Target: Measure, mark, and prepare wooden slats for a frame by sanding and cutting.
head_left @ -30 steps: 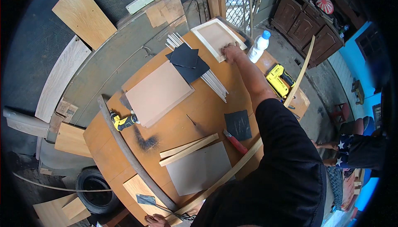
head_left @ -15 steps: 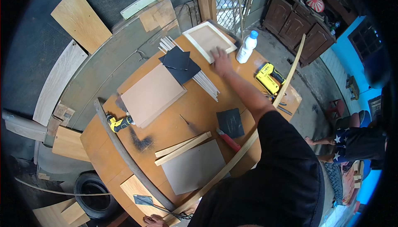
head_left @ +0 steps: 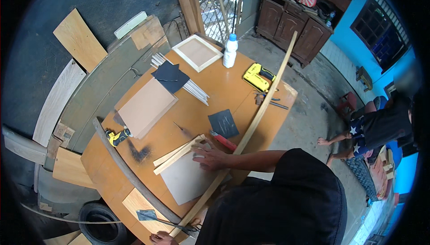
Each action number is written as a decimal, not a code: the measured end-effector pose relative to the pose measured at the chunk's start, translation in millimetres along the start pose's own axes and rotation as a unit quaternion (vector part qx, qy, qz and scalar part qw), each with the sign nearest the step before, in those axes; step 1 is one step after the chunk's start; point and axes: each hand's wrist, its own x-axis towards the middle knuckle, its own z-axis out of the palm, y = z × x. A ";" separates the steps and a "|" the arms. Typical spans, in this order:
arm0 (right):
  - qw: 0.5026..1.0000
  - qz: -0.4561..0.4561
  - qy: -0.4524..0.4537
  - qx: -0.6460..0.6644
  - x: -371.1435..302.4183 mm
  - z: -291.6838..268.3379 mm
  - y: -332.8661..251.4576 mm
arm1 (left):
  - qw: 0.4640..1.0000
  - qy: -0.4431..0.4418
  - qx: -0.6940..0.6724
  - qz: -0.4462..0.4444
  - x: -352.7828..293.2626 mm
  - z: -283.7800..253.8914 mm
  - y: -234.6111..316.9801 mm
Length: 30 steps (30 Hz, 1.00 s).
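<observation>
My right hand [head_left: 210, 156] is over a grey board [head_left: 182, 186], its fingers spread beside the ends of two short wooden strips [head_left: 178, 156]; I cannot tell whether they touch. Next to that hand lie a red utility knife [head_left: 224, 141] and a black sandpaper sheet [head_left: 223, 123]. At the bottom edge my left hand [head_left: 162, 238] shows only partly, near the low end of a long wooden strip [head_left: 264, 106]; its grip is unclear. A pale wooden frame [head_left: 197, 53] lies at the table's far end.
A white bottle [head_left: 230, 52] stands beside a yellow power tool [head_left: 256, 77]. Brown panels [head_left: 148, 106], thin sticks [head_left: 197, 92] and a yellow-black drill [head_left: 117, 136] lie on the table. A curved grey bar [head_left: 134, 178] runs along the left. Another person [head_left: 383, 124] is at the right.
My right hand has left the wooden frame and come back toward me, over the grey board. The view has shifted, and my left hand remains by the low end of the long strip.
</observation>
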 end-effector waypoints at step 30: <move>0.883 0.388 0.254 -0.067 -104.6 35.6 -16.3 | 0.993 -0.086 0.001 -0.080 8.1 -26.6 37.1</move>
